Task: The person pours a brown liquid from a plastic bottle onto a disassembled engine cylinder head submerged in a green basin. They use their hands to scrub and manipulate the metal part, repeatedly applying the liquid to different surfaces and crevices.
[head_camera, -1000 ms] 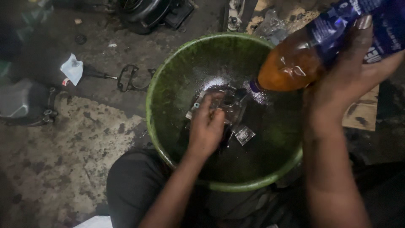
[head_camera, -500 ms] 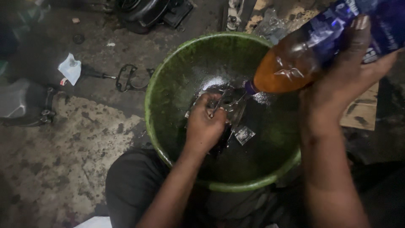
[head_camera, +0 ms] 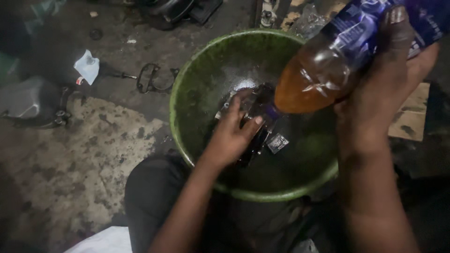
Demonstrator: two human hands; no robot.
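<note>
Bottle tipped neck-down over green basin [head_camera: 187,84].
Right hand [head_camera: 389,93] clamps the blue-labelled bottle [head_camera: 328,70]; left hand [head_camera: 232,136] grips a metal part [head_camera: 262,117].

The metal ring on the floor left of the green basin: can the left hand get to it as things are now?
Probably not at once: the left hand is inside the basin holding a dark part, though the ring lies uncovered.

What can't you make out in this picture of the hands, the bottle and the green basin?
- Head view: the dark part in the green basin is mostly covered by the left hand; its kind is unclear.
- The plastic bottle is cut off by the top edge; the right hand covers its middle.
- The bottle's mouth is too dim to tell any flow.
</note>
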